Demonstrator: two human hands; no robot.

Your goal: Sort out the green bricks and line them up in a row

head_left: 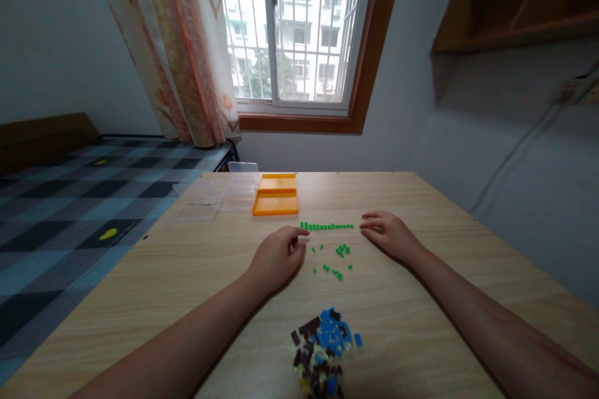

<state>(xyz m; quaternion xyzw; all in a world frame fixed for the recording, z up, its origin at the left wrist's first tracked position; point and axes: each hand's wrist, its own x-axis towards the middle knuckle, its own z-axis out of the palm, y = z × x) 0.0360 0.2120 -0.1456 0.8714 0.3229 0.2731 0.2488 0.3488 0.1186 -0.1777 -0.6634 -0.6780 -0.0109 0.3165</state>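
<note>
A row of small green building bricks [327, 227] runs across the table, its taller pieces at the left end. My left hand [279, 257] rests beside that end, the index finger stretched out at the bricks and the thumb apart from it. The other fingers are curled and partly hidden; I see nothing held. Past the row's right end lies my right hand [388, 234], fingers extended and apart, holding nothing. Between my hands and nearer to me are loose green bricks [343, 250] in a small cluster, with several more green pieces [337, 274] scattered about.
Close to me is a mixed pile of blue bricks [333, 331], dark brown bricks [309, 327] and pale yellow ones. An orange tray [276, 212] and clear plastic boxes [199, 211] sit at the table's far left. A bed [116, 193] adjoins the left side.
</note>
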